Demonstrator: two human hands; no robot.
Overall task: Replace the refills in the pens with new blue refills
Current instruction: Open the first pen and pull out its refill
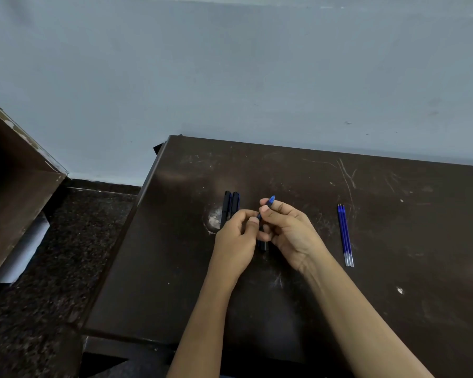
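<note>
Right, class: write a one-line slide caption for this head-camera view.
Both hands, left hand and right hand, work a blue-tipped pen over a dark table; spare blue refills lie right.

Two bare forearms come up from the bottom edge onto the dark table (393,214), and there's no sleeve on either one, no watch, no bracelet. The left hand (236,236) shows short, trimmed nails (the thumbnail catches the light), no rings. The right hand (287,230) is the same: plain fingers, nails cut short, wrist uncovered.
</note>
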